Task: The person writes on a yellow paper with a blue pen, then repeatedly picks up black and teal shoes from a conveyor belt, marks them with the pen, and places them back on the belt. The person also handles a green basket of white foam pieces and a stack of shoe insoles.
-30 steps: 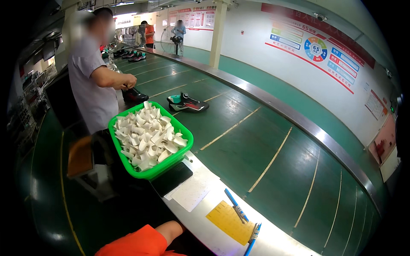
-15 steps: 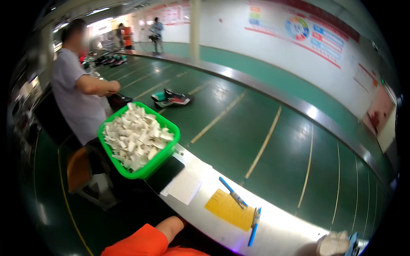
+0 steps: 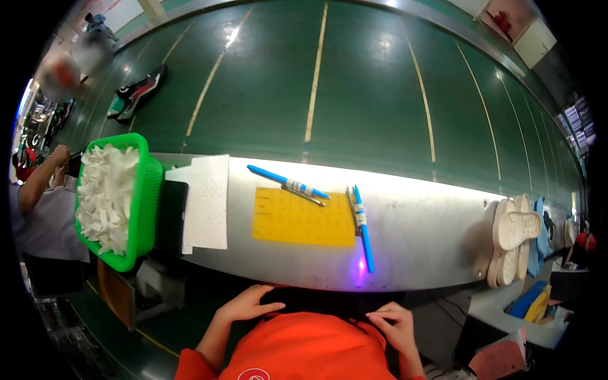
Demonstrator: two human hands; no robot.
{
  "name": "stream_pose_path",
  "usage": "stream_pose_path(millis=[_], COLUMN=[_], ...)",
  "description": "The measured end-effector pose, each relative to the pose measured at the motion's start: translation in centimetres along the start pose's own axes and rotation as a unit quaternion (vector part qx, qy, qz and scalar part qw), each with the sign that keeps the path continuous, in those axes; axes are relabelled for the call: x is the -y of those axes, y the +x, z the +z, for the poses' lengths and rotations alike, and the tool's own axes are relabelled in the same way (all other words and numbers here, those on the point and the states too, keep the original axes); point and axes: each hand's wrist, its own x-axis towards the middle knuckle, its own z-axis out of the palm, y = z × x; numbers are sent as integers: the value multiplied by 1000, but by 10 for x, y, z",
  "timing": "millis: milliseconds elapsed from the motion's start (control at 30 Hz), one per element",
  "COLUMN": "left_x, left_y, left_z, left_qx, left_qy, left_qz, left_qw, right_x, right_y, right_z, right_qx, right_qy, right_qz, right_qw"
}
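My left hand (image 3: 248, 304) is in front of my orange top (image 3: 310, 345), near the bench's front edge, fingers stretched out and nothing seen in it. My right hand (image 3: 394, 323) is on the other side of the top. Its thumb and fingers come together at a dark edge, and whatever they pinch cannot be made out. On the metal bench (image 3: 424, 244) beyond lie a yellow printed card (image 3: 301, 218) and two blue pens with wrapped grips, one pen (image 3: 288, 182) across the card's top edge and another pen (image 3: 363, 231) by its right side.
At the left stands a green basket (image 3: 149, 202) of white pieces, beside a dark flat object (image 3: 172, 218) and white paper (image 3: 209, 202). Cream shoe soles (image 3: 506, 240) stand at the bench's right end. Shoes (image 3: 136, 94) rest on the green conveyor (image 3: 266, 95). A co-worker's arm (image 3: 41, 180) is far left.
My view has turned right and down, moving the basket and the co-worker toward the left edge. Both my hands have come into sight, and more of the soles shows.
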Motion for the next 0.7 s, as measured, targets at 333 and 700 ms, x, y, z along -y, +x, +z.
stream_pose_path(millis=[333,700], left_x=[-110,-84], left_y=[56,86], left_z=[-40,-2], left_qx=[-25,-203], left_qy=[60,393], left_qz=[152,110], left_qw=[986,890], right_x=[68,77], right_y=[98,158], right_z=[-11,44], right_qx=[-25,-98], right_qy=[-123,-309], right_qz=[-246,-139], right_qw=[961,936])
